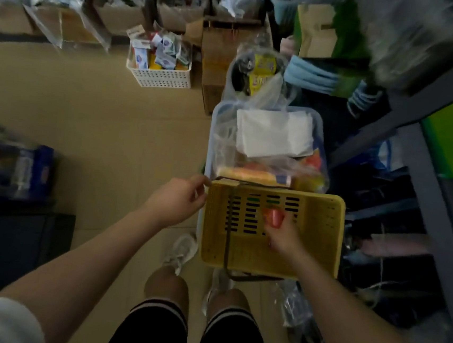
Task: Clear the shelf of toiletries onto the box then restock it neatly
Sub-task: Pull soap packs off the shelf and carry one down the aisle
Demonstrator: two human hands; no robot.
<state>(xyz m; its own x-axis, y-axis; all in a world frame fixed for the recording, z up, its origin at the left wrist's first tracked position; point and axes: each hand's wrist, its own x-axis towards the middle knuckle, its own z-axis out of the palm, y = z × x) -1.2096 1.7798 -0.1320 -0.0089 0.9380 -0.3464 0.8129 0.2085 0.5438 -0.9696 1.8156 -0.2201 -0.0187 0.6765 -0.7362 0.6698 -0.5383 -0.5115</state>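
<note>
left grip (183, 194): fingers curled, pinching | right grip (283, 233): curled, holding

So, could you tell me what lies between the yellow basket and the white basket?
In the head view, between the yellow basket and white basket: a pale blue tub holding bagged goods, then bare cardboard floor.

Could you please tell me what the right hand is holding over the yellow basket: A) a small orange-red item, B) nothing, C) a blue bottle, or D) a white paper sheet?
A: the right hand has its fingers curled round a small orange-red item above the yellow basket.
</note>
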